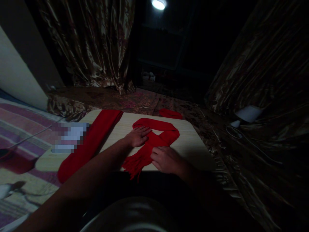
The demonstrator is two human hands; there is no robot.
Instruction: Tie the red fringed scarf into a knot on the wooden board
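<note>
Around a dark window, patterned curtains hang in heavy folds, one on the left (103, 42) and one on the right (265, 64), and dim light covers most of the room. Striped cloth (26, 129) spreads out at the left. Before the person stands a pale wood-grained table (193, 145) with rounded corners. A long red band of folded fabric (94, 138) slants across its left part, beside a blurred-out item (69, 140). Near the table's middle lies a red scarf (155, 141), bent into a loop with its ends crossing, the fringe pointing toward the near edge. On the loop's left side the left hand (137, 136) rests palm down, fingers slightly spread. The right hand (166, 159) touches the scarf near the fringe, fingers curled; whether they pinch the fabric, I cannot tell.
</note>
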